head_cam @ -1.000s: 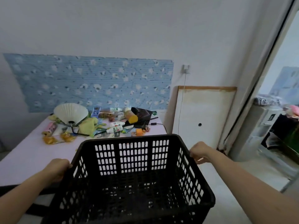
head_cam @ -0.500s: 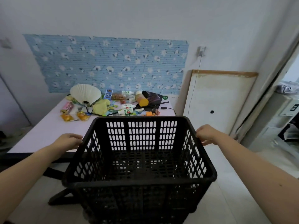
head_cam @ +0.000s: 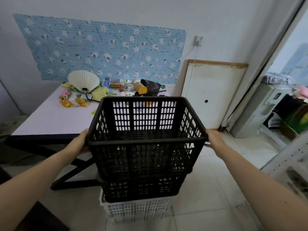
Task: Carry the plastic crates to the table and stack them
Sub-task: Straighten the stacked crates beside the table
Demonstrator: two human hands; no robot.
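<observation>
- Top black crate: upright and empty, in front of the desk's near right corner, not on the desk.
- Its base meets the rim of a lower black crate; whether it rests there or is lifted clear cannot be told.
- A white crate lies beneath both, on the tiled floor.
- Left grip: clasped on the top crate's left rim, fingertips hidden behind the wall.
- Right grip: clasped on the right rim, fingers likewise hidden.
- Desk, far end: an open white fan, yellow packets, bottles and an orange-capped jar, all cluttered together.
- Right of the desk: a white board leans against the wall.
- Behind the desk: a blue flowered panel on the wall.
</observation>
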